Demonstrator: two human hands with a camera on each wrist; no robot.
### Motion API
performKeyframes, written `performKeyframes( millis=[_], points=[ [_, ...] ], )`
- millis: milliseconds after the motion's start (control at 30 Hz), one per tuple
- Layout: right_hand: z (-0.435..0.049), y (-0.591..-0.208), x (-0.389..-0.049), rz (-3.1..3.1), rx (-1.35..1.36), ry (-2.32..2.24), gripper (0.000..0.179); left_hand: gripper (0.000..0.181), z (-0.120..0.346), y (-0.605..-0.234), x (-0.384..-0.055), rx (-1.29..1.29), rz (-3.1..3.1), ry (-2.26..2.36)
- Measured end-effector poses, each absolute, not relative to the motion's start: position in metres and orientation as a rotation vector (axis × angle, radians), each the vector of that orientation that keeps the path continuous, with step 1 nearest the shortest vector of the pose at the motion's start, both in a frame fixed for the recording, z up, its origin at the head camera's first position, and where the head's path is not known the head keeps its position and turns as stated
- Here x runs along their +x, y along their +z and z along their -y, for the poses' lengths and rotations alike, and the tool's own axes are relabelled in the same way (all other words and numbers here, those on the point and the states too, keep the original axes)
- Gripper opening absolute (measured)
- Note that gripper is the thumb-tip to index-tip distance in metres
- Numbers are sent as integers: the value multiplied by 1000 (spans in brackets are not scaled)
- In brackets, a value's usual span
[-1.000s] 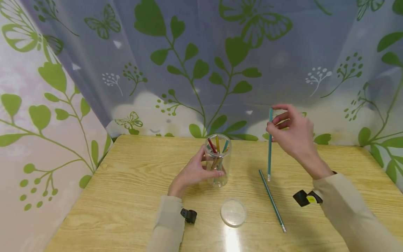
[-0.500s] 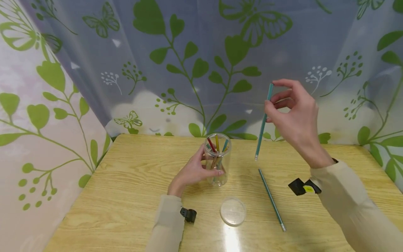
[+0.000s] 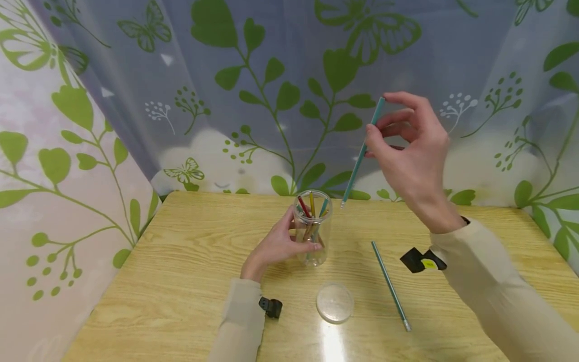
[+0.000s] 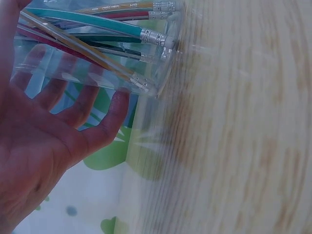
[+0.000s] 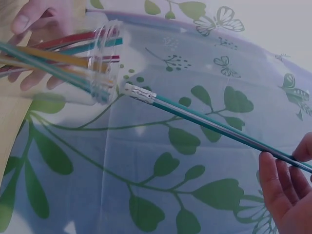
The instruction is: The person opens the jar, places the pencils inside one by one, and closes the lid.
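A clear jar (image 3: 326,234) stands on the table with several coloured pencils (image 4: 92,22) in it, their eraser ends at the bottom. My left hand (image 3: 278,244) grips the jar around its lower side, the thumb across the front. Up and to the right, my right hand (image 3: 413,146) pinches a teal pencil (image 3: 361,153) near its upper end. That pencil tilts, its white eraser end lowest, just right of the jar's mouth and apart from it. In the right wrist view, the eraser end points toward the jar's rim (image 5: 108,63).
A round clear lid (image 3: 334,303) lies in front of the jar. Another teal pencil (image 3: 391,286) lies on the wooden table (image 3: 181,281) to the right. A leaf-patterned cloth (image 3: 271,146) hangs behind the table's back edge.
My right hand has risen and moved left with the teal pencil, which has gone from nearly vertical to tilted. My left hand and the jar have stayed in place.
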State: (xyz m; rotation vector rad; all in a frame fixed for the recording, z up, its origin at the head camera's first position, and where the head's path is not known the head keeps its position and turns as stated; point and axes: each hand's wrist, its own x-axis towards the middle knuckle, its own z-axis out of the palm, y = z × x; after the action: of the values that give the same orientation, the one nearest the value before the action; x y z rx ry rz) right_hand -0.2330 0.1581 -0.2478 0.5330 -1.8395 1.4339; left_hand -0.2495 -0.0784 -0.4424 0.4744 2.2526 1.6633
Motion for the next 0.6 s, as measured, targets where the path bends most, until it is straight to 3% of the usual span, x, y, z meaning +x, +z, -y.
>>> performKeyframes(
  millis=[600],
  points=[
    [-134, -265, -247, 1918, 687, 1373, 43, 101, 79, -444, -251, 521, -2268, 1668]
  ],
)
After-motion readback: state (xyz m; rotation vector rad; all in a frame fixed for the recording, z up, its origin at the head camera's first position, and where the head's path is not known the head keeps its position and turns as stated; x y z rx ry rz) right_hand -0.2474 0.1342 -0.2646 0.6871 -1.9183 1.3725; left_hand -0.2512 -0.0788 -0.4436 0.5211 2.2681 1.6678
